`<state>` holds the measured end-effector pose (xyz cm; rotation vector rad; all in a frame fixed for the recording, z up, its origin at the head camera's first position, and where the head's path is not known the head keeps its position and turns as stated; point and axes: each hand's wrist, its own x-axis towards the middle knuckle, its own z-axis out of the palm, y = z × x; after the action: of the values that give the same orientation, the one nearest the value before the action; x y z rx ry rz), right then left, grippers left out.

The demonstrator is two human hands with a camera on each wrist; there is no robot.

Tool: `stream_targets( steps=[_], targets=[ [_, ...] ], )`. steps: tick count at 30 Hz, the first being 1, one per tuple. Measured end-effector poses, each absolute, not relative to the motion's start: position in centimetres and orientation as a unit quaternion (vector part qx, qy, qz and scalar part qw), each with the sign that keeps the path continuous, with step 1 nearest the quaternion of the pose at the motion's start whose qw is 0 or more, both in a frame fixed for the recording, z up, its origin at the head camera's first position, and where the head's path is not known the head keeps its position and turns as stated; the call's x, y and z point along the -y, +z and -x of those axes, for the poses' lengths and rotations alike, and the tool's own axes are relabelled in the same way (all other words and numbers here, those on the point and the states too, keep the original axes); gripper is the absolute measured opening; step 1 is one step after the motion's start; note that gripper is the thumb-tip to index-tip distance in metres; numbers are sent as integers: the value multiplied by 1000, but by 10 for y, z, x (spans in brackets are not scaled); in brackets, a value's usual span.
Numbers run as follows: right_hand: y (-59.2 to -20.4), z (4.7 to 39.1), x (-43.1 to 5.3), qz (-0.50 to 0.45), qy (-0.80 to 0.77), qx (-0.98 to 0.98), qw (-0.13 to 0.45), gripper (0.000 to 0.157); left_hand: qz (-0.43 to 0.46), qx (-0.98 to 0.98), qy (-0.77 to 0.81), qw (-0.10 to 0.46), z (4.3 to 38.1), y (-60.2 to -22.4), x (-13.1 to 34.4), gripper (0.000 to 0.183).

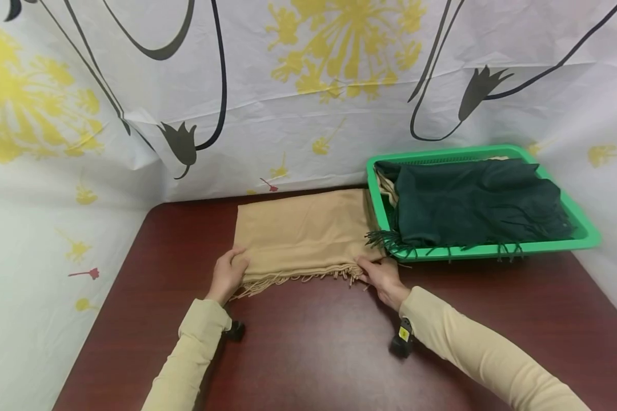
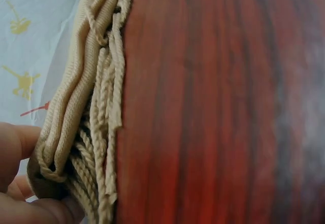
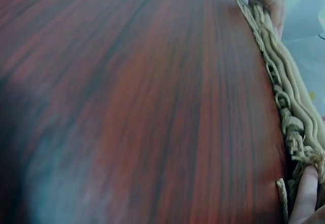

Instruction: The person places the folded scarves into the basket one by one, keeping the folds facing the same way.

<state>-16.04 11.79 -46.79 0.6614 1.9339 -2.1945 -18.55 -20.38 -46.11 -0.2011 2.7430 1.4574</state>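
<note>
A tan fringed scarf, folded into a rectangle, lies on the table with its fringe towards me. My left hand grips its near left corner, thumb above and fingers beneath. At the near right corner my right hand pinches the fringed edge. In the left wrist view the left fingers hold the layered folds of the scarf, and twisted fringe hangs beside them. In the right wrist view a finger of the right hand presses against the fringe; the rest of that hand is mostly out of frame.
A green plastic basket stands at the back right, touching or very near the scarf. Inside it lies a dark green fringed scarf over some tan cloth. A patterned white sheet lines the back of the dark red wooden table.
</note>
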Motion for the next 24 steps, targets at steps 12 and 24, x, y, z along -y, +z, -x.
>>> stream_targets(
  steps=[12,24],
  targets=[
    [-463,154,-132,-169,-675,-709,115,49,-6,-931,364,30,185,-457,211,32],
    [-464,140,-135,-128,-649,-741,118,38,-28,-946,320,39,172,-453,213,31]
  ],
)
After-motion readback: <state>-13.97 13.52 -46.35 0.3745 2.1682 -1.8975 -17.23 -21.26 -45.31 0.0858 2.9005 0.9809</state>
